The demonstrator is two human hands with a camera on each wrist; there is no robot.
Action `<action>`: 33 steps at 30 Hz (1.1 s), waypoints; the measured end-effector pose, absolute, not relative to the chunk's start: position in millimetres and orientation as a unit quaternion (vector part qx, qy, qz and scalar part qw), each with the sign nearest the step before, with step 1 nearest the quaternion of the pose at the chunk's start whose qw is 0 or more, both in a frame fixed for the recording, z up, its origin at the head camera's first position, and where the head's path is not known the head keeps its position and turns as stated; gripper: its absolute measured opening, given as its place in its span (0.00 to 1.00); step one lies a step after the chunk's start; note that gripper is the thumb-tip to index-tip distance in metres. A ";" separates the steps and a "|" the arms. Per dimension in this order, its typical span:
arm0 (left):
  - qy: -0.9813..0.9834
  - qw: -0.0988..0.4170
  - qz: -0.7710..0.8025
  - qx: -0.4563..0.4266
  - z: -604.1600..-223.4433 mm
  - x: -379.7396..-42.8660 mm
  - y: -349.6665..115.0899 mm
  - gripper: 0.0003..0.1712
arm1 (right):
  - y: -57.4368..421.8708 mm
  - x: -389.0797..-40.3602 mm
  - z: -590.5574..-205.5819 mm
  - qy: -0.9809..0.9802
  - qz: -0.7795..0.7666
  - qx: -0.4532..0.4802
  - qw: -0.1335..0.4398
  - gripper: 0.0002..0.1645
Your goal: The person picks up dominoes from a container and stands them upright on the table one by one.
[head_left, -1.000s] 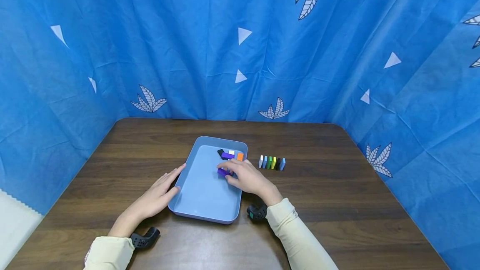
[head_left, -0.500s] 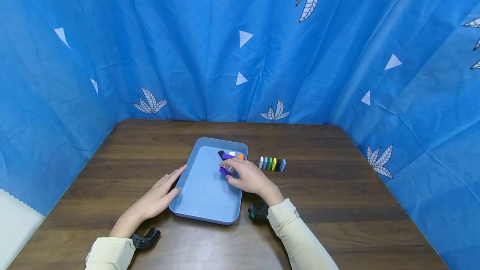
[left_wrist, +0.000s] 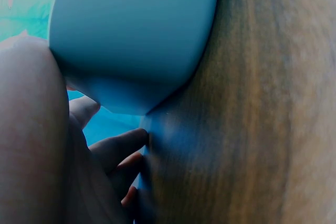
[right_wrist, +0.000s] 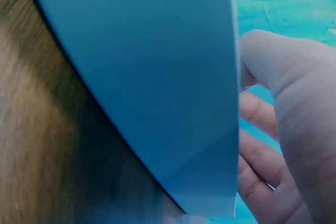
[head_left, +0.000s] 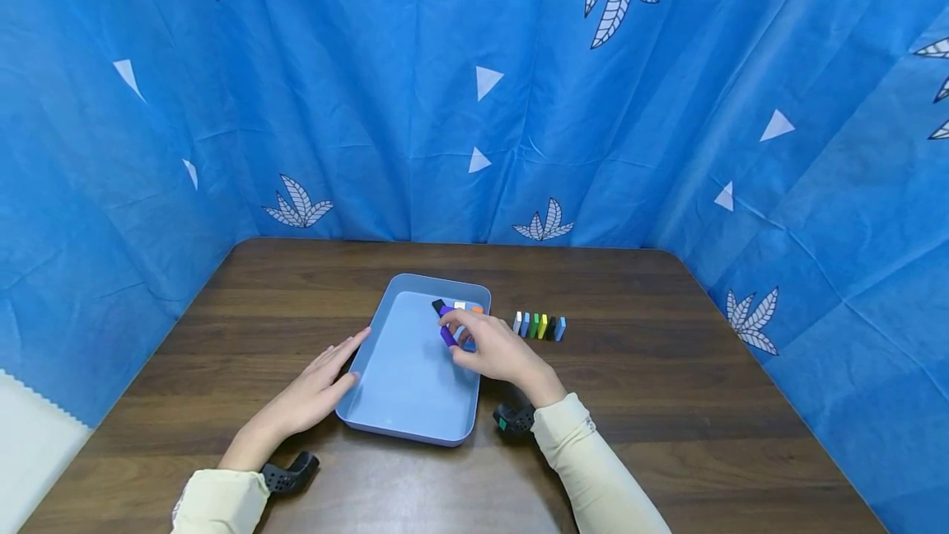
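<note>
A shallow blue tray (head_left: pixel 408 386) lies on the table. My right hand (head_left: pixel 497 351) reaches over its right side, pinching a small purple block (head_left: pixel 448 336) between thumb and fingers; the tray wall hides this block in the right wrist view. Just beyond the fingertips, inside the tray, are a black block (head_left: pixel 438 305), a second purple block (head_left: pixel 446 311), a white block (head_left: pixel 460 305) and an orange block (head_left: pixel 477 310), partly covered by the hand. My left hand (head_left: pixel 315 392) rests with extended fingers against the tray's left rim. In the left wrist view its thumb side touches the tray wall (left_wrist: pixel 136 35).
Right of the tray, a row of several small upright blocks (head_left: pixel 535 325), white, blue, green, yellow and black, stands on the brown wooden table (head_left: pixel 667 402). A blue patterned curtain (head_left: pixel 415 122) encloses the back and sides. Each wrist wears a black camera (head_left: pixel 291 474).
The pinched purple block has turned from lying nearly sideways to a steeper slant, and the right hand has shifted slightly to the right. The left hand stays at the tray's rim.
</note>
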State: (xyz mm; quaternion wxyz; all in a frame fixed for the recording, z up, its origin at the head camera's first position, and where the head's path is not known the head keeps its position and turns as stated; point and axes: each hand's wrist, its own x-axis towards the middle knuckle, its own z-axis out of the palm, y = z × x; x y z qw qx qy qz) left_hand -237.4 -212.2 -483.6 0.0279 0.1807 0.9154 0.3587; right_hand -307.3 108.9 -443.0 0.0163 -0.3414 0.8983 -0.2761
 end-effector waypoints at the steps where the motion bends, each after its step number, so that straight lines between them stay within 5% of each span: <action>1: 0.915 0.028 0.359 0.181 -483.8 -237.3 -212.0 0.37 | 109.2 -307.1 -442.6 0.898 -0.276 -0.342 0.014 0.25; 33: 0.914 0.027 0.364 0.178 -488.2 -234.3 -213.1 0.37 | 122.4 -303.0 -434.0 0.887 -0.288 -0.361 0.015 0.17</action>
